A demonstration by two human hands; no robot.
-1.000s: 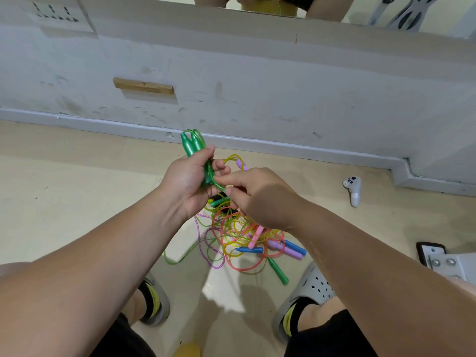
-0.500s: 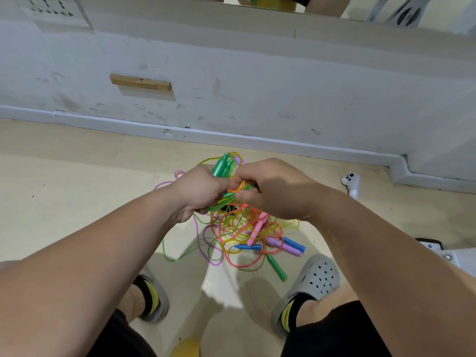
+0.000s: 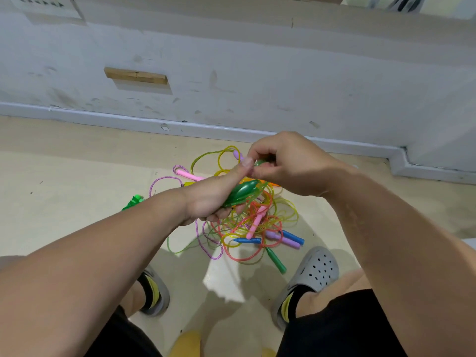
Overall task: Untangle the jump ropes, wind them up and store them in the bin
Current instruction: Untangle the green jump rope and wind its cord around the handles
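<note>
A tangle of coloured jump ropes lies on the floor between my feet, with pink, blue, purple and green handles in it. My left hand grips the pair of green handles just above the pile, thumb pointing up. My right hand is level with it to the right and pinches the green cord at my left thumb tip. A green end sticks out from behind my left forearm, blurred. No bin is in view.
A white wall with a baseboard runs close behind the pile. My grey clogs stand on either side of the ropes. A yellow object shows at the bottom edge.
Both hands dropped lower, closer to the pile. The green handles turned from upright to lying across my left palm, and my right hand moved up to my left thumb with the cord.
</note>
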